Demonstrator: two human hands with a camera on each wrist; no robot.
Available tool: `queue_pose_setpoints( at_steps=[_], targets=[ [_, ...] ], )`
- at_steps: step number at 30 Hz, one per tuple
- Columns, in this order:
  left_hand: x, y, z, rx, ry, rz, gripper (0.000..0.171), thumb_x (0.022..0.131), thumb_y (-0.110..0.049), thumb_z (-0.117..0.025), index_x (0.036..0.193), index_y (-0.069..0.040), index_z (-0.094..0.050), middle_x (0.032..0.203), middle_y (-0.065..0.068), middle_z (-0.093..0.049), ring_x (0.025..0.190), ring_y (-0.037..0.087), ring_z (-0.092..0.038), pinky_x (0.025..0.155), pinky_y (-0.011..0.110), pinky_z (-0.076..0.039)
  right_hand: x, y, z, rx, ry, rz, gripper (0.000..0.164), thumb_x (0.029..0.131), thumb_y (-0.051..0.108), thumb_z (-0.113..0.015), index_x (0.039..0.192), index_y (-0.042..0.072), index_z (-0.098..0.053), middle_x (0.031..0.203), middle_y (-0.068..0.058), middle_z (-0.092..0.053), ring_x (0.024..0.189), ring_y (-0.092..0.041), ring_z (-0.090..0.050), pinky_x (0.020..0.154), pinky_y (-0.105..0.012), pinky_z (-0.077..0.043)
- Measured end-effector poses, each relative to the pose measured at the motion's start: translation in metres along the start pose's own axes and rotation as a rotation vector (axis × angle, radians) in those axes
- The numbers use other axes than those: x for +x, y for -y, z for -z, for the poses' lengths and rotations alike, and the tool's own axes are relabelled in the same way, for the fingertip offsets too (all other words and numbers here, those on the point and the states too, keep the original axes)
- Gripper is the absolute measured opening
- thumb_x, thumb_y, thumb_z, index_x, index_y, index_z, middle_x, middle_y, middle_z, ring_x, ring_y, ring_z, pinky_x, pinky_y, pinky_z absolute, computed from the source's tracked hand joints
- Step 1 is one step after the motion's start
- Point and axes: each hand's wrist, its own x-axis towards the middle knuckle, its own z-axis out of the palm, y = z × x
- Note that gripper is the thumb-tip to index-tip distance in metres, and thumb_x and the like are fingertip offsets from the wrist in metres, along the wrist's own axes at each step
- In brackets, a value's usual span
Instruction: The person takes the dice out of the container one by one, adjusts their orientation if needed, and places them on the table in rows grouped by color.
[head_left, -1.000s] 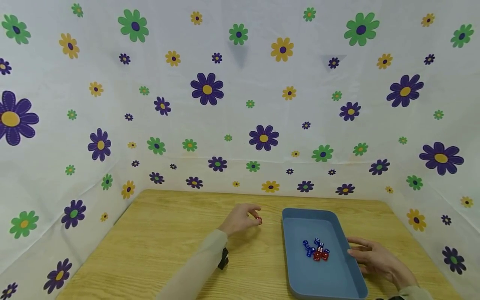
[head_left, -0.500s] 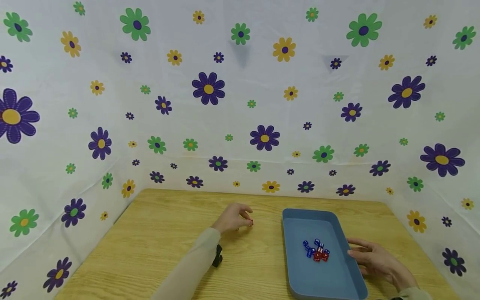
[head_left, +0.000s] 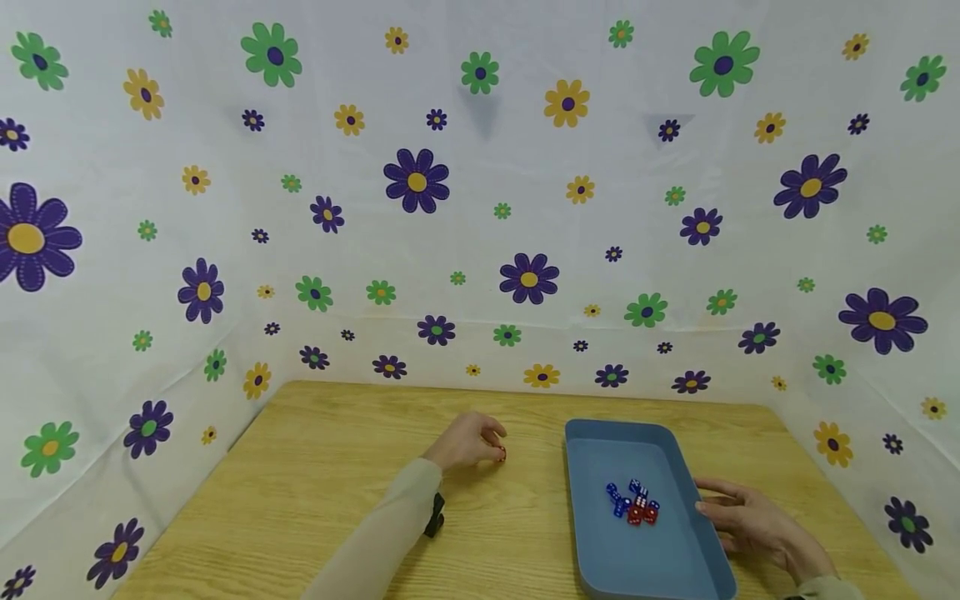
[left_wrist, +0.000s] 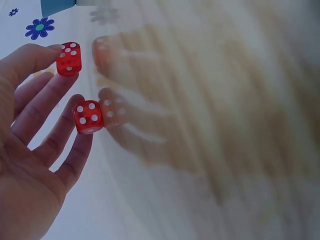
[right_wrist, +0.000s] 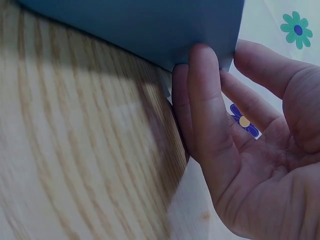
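Note:
My left hand [head_left: 463, 442] is low over the wooden table, left of the tray, pinching a red die [left_wrist: 69, 59] between thumb and fingers. In the left wrist view a second red die [left_wrist: 88, 117] is by the tips of the lower fingers, right against its reflection in the tabletop. That die is hidden behind the hand in the head view. My right hand [head_left: 757, 521] rests its relaxed fingers against the outer right wall of a blue tray [head_left: 645, 558]. The right wrist view shows fingertips [right_wrist: 202, 57] touching that wall from outside.
Several blue dice [head_left: 613, 493] and red dice [head_left: 650, 513] lie clustered inside the tray. A white flowered cloth [head_left: 465, 225] stands around the back and sides of the wooden table [head_left: 300, 467].
My left hand has moved a little left, away from the tray, and lowered the red die toward the table. My right hand and the tray have stayed in place.

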Motion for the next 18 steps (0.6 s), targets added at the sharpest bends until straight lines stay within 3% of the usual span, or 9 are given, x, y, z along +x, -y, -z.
queue_pose_setpoints(
  at_steps=[12,18],
  targets=[
    [0.0007,-0.0057,-0.0011,0.016,0.029,0.023,0.031,0.084,-0.014,-0.077,0.114,-0.005,-0.070,0.094,0.003,-0.072,0.082,0.013,-0.064,0.059,0.027,-0.054,0.0014,-0.0004,0.0008,-0.009,-0.004,-0.008,0.075,0.098,0.018,-0.061,0.153,-0.007,-0.017,0.129,-0.013,-0.060,0.109,-0.022,-0.065,0.091,-0.047,-0.054],
    [0.0021,-0.0063,-0.0020,0.064,0.027,-0.012,0.030,0.084,-0.015,-0.077,0.112,-0.006,-0.071,0.092,0.001,-0.073,0.086,0.013,-0.065,0.070,0.029,-0.054,0.0003,-0.0011,0.0006,-0.017,-0.003,-0.006,0.075,0.098,0.019,-0.061,0.153,-0.006,-0.017,0.128,-0.010,-0.060,0.108,-0.021,-0.065,0.090,-0.047,-0.055]
  ],
)
